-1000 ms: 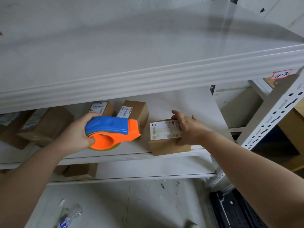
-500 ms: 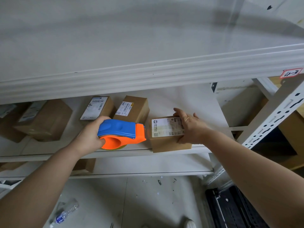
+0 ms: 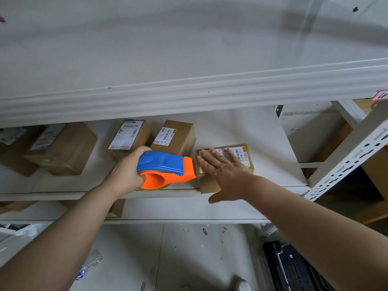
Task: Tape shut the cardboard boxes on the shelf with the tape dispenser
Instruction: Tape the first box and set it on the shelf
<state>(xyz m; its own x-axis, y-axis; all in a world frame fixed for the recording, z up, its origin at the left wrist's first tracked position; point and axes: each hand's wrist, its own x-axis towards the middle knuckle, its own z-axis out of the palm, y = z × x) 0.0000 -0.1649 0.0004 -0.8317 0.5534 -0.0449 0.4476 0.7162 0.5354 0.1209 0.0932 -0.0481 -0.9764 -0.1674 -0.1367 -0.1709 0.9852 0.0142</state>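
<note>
On the white shelf [image 3: 241, 131]: closed cardboard boxes [image 3: 178, 135] with labels, contents hidden. At the front edge, a small brown box [image 3: 210, 183], white label on top, pressed under the flat, straight fingers of the right hand [image 3: 226, 173]. Just left of it, nose against its side, the blue-and-orange tape dispenser [image 3: 163, 166], gripped in the left hand [image 3: 126, 175], fingers curled round the handle.

I'm seeing a stockroom or warehouse: white slotted steel racking [image 3: 347, 162], labelled cardboard parcels [image 3: 67, 148] along the shelves, handwritten tag [image 3: 381, 95] by the upright, bare littered floor [image 3: 180, 259].
</note>
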